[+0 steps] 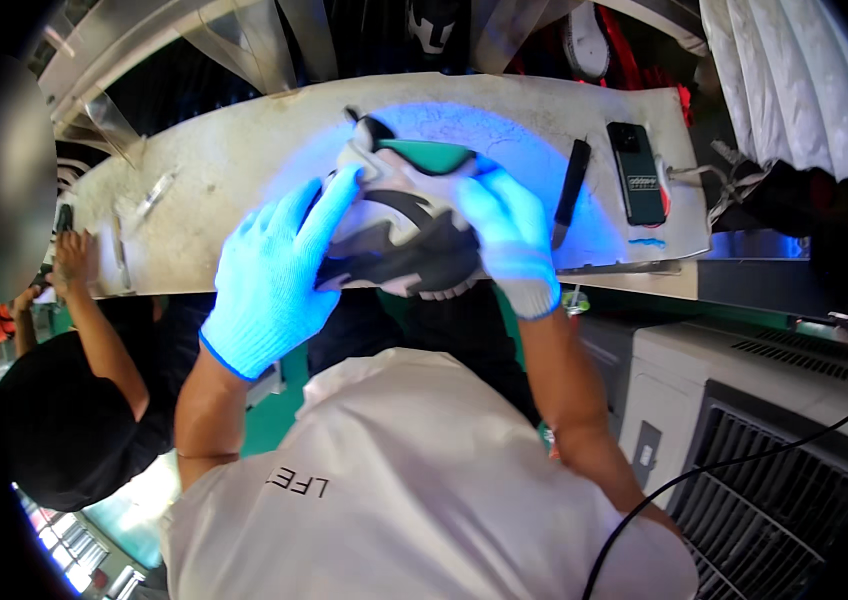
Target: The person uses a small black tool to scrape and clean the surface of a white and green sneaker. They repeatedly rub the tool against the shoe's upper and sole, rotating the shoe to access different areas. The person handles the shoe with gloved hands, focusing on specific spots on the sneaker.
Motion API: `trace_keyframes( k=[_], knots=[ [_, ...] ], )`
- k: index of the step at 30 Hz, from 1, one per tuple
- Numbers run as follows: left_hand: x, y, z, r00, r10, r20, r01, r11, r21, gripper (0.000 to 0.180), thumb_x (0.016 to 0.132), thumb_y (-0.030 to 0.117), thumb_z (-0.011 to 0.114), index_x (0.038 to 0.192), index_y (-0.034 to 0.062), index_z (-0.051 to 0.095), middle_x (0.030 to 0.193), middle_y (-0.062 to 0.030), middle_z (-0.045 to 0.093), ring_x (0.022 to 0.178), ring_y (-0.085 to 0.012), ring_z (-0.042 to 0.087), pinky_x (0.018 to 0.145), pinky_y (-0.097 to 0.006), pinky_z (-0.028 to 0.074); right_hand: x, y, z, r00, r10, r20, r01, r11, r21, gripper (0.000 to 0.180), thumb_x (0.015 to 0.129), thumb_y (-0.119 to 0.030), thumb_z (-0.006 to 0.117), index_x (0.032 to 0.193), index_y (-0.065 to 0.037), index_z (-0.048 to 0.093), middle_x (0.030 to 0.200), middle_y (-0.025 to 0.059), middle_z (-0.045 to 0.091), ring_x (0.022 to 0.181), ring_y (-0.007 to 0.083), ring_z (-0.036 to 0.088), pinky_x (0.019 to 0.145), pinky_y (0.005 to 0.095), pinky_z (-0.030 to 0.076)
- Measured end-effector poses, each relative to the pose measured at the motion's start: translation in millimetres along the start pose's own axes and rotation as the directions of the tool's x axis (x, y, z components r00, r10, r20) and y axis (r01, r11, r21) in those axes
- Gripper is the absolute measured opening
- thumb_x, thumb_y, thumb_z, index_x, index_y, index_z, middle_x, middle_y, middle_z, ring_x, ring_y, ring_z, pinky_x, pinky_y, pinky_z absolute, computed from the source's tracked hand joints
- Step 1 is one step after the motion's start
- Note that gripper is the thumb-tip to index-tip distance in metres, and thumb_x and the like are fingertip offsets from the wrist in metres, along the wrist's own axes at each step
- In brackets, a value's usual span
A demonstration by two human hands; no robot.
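A sneaker (pixel 404 235) in grey, black and white, with a green patch near its opening, is held between my two hands over the near edge of the worktable (pixel 214 150). My left hand (pixel 274 275), in a knit glove lit blue, is closed on the shoe's left side, thumb and fingers spread along it. On the right side my right hand (pixel 516 240), gloved alike, is closed round the other end, its fingertips partly hidden behind the shoe. Blue light falls on the shoe, the gloves and the tabletop around them.
Right of my right hand lies a slim black-handled tool (pixel 572 185), then a dark phone (pixel 636 175) and a short blue strip (pixel 647 242). At the left a co-worker's arm (pixel 104 335) reaches the table's end. A grey vented machine (pixel 764 400) stands at the lower right.
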State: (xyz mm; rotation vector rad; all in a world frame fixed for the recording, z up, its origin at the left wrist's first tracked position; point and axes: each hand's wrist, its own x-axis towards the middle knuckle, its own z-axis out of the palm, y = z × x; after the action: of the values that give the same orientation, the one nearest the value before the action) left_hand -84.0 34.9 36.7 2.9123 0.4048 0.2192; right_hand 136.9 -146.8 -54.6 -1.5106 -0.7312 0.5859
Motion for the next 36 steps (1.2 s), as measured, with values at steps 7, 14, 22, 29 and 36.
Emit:
trace_keyframes(
  k=[7,14,22,29,36],
  knots=[
    [-13.1,-12.3,43.2,0.966,-0.133,-0.222,0.141,0.99,0.022,0.079,0.073,0.026,0.095,0.145,0.008,0.071,0.145,-0.0204,0.071,0.126,-0.0425,0.071,0.109,-0.05,0.057,39.9,62.4,-30.3,0.888,-0.379,-0.259,-0.142,0.311,-0.94,0.08,0.095,-0.037,0.081,0.161,-0.003,0.051,0.163,0.026,0.053,0.143,0.0501,0.055,0.123,0.0599,0.041],
    [-22.8,-33.4,25.8,0.971,-0.206,-0.123,0.15,0.922,-0.357,0.085,0.069,0.02,0.099,0.146,0.0024,0.069,0.143,-0.0219,0.072,0.127,-0.0369,0.074,0.107,-0.046,0.06,2.2,48.9,-44.6,0.798,-0.561,-0.219,-0.048,0.303,-0.952,0.083,0.093,-0.023,0.083,0.166,-0.006,0.046,0.162,0.0263,0.054,0.139,0.0484,0.058,0.117,0.0583,0.047],
    [-27.1,-56.9,62.3,0.896,-0.445,0.006,0.327,0.651,-0.685,0.08,0.07,0.024,0.101,0.139,-0.0042,0.072,0.122,-0.0193,0.083,0.109,-0.0217,0.08,0.098,-0.037,0.062,10.7,32.5,-49.2,0.969,-0.106,-0.223,-0.135,0.53,-0.837,0.068,0.091,-0.024,0.079,0.153,-0.006,0.06,0.128,0.0256,0.073,0.117,0.045,0.071,0.103,0.0557,0.056],
    [-25.1,-44.3,59.3,0.861,-0.508,0.011,0.369,0.61,-0.701,0.081,0.071,0.02,0.102,0.139,-0.0084,0.071,0.119,-0.0174,0.084,0.106,-0.017,0.077,0.098,-0.035,0.062,-34.0,34.2,-12.5,0.978,-0.144,-0.148,0.087,0.937,-0.338,0.034,0.099,-0.033,0.082,0.096,-0.001,0.071,0.073,0.0169,0.064,0.064,0.0259,0.067,0.062,0.0428,0.052],
    [-25.2,-44.8,58.6,0.862,-0.506,0.035,0.361,0.564,-0.743,0.079,0.071,0.016,0.101,0.14,-0.0081,0.071,0.119,-0.0157,0.084,0.105,-0.0155,0.076,0.098,-0.035,0.062,-26.9,18.7,5.2,0.982,-0.179,0.065,0.187,0.848,-0.497,0.039,0.101,-0.038,0.081,0.089,-0.004,0.069,0.075,0.021,0.067,0.067,0.0404,0.069,0.062,0.0483,0.053]
  ],
)
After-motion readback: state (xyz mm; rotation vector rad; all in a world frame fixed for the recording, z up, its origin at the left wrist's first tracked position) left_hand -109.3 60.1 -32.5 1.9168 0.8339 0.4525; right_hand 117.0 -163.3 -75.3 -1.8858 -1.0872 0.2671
